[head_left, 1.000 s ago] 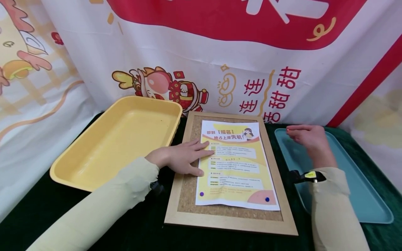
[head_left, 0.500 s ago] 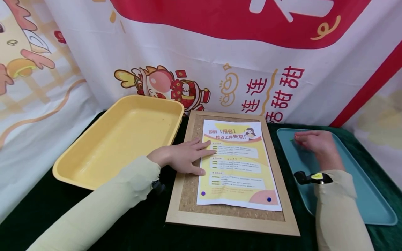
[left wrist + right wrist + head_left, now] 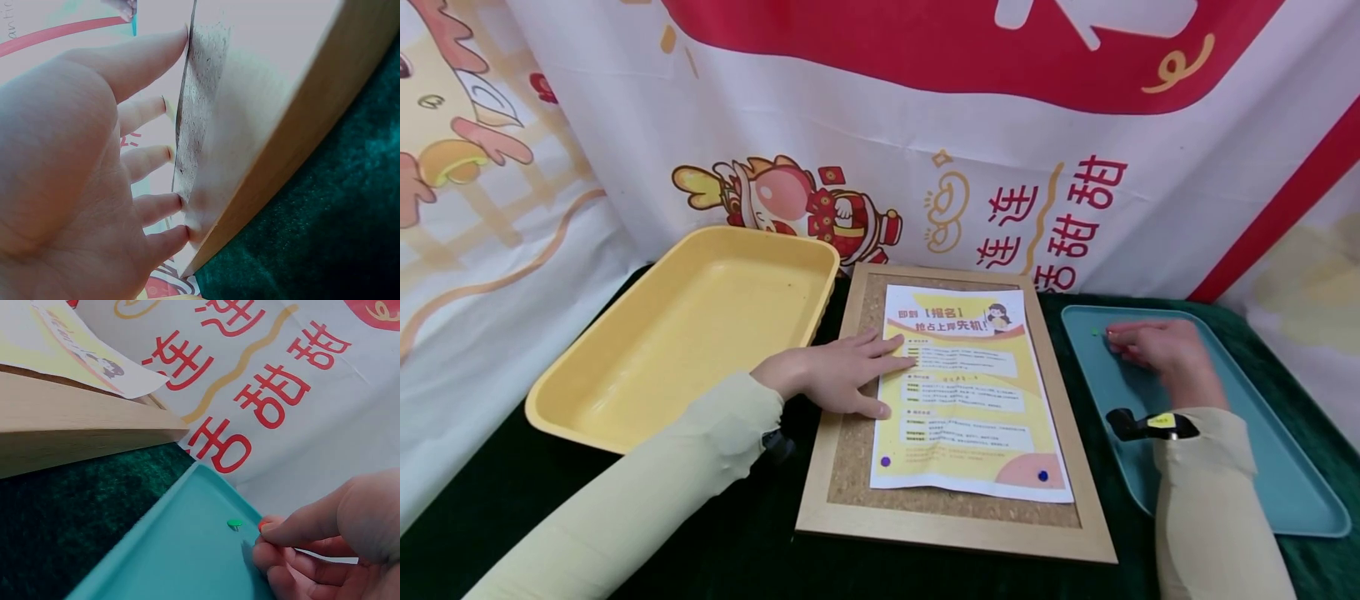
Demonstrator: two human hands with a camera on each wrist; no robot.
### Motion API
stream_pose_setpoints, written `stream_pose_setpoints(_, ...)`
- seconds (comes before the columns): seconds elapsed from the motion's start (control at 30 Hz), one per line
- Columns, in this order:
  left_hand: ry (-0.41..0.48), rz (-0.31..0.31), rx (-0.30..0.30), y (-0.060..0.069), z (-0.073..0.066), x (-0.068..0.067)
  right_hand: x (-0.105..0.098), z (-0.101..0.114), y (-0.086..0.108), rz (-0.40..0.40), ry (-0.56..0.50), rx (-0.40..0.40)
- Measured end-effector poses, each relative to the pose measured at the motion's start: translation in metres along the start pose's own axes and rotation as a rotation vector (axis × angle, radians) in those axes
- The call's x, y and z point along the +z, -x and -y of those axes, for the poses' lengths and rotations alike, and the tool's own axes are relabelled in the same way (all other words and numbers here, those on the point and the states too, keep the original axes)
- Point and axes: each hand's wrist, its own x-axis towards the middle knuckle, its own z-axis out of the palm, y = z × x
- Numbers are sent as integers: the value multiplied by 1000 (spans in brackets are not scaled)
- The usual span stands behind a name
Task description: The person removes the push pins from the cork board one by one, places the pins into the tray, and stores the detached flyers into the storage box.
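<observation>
A printed yellow-and-white poster [image 3: 955, 400] lies on a wood-framed cork board [image 3: 962, 517]. Two pushpins show at its lower corners, a purple one [image 3: 885, 462] and a blue one [image 3: 1042, 476]. My left hand [image 3: 842, 375] rests spread over the left side of board and poster, its fingers straight. Over the blue-green tray [image 3: 1262, 467], my right hand [image 3: 1168, 354] pinches a small red thumbtack [image 3: 265, 523] between thumb and index finger; its point is hidden. A green thumbtack [image 3: 234, 523] lies on the tray just beside those fingertips.
To the left of the board stands a deep yellow tray [image 3: 700, 333]. Dark green cloth [image 3: 722, 550] covers the table. A printed white and red banner [image 3: 887, 108] hangs close behind the board and trays.
My right hand has moved from the tray's left edge further right and inward over it. The green thumbtack now shows apart from its fingertips. My left hand stays on the poster.
</observation>
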Motion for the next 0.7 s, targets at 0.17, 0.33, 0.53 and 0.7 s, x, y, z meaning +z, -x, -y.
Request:
stream_pose_setpoints(0.17,7,1,0,0,0,1,-1,-2,-2,18,11,6)
stream_pose_setpoints(0.33,8,1,1,-1,2,1,-2,-4,-3,28,27,22)
stream_pose_setpoints(0.53,11,2,1,-1,3,1,-2,-4,-2,17,50,38)
stream_pose_setpoints(0.7,3,3,2,-1,4,1,-1,-5,1,6,55,43)
